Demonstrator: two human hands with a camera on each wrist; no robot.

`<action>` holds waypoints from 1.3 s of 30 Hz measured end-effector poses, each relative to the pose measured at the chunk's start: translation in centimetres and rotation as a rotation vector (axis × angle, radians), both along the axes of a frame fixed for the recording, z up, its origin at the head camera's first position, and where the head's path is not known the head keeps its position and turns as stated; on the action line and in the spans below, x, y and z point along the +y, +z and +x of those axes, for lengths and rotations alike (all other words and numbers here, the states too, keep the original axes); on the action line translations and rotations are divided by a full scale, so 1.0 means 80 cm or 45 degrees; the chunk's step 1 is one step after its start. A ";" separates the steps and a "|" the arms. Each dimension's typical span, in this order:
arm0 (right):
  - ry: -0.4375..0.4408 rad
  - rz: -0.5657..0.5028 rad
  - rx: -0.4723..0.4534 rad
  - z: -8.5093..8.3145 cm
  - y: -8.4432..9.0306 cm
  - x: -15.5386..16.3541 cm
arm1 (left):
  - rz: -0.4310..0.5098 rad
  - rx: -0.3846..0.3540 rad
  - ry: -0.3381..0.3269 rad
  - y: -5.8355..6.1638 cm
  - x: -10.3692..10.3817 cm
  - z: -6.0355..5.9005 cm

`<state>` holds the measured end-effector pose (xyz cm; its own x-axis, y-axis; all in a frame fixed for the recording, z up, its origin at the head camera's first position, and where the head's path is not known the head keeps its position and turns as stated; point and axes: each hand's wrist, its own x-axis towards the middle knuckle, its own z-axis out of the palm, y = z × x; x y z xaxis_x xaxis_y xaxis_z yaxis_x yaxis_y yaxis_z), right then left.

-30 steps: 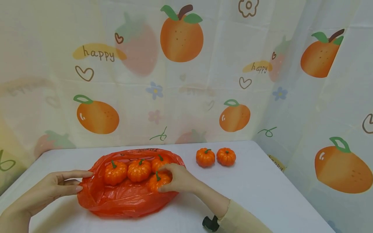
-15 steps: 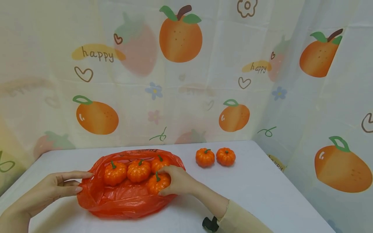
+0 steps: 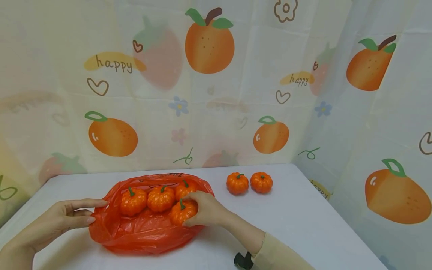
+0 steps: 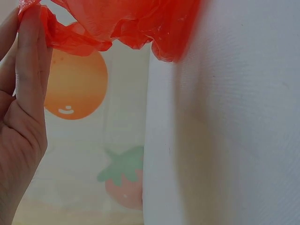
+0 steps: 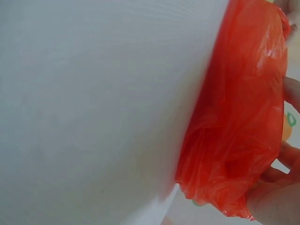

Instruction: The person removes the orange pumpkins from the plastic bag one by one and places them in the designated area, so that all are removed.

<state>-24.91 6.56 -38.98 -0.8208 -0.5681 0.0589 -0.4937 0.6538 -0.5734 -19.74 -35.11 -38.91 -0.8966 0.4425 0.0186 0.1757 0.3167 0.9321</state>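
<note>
an orange plastic bag [image 3: 145, 228] is seen lying open on the white bench [image 3: 297, 221], with four small pumpkins inside it. three are lined up at the back, and the front pumpkin [image 3: 182, 212] is gripped by the right hand [image 3: 207, 210], whose fingers are curled round its right side. the left hand [image 3: 64, 219] is held at the bag's left rim; in the left wrist view the film [image 4: 93, 28] is seen pinched against nearly straight, closed-together fingers [image 4: 29, 61]. in the right wrist view only crumpled bag film [image 5: 239, 136] and a few fingertips are caught, so the grip itself cannot be told from there.

the bag is judged thin, limp and slippery, likely to collapse unless its rim is kept lifted; the edge is the place to be taken hold of. the pumpkins look light and rigid, probably foam or plastic, with ribbed sides that can be grasped all round; the thin green stems are best left alone. two more pumpkins [image 3: 249, 183] are set side by side, touching, well apart from the bag to its right.
</note>
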 end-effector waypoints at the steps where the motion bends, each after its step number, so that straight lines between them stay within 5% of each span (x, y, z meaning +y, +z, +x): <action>1: -0.004 -0.005 -0.004 0.000 0.000 0.000 | 0.000 -0.002 0.003 0.000 0.000 0.000; 39: -0.220 -0.417 0.011 -0.012 0.053 0.031 | 0.009 -0.016 0.002 0.001 -0.001 -0.001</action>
<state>-25.90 9.04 -34.74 -0.9016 -0.3710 0.2222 -0.3979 0.5102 -0.7625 -19.80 -35.20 -38.83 -0.8975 0.4408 0.0107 0.1635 0.3101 0.9366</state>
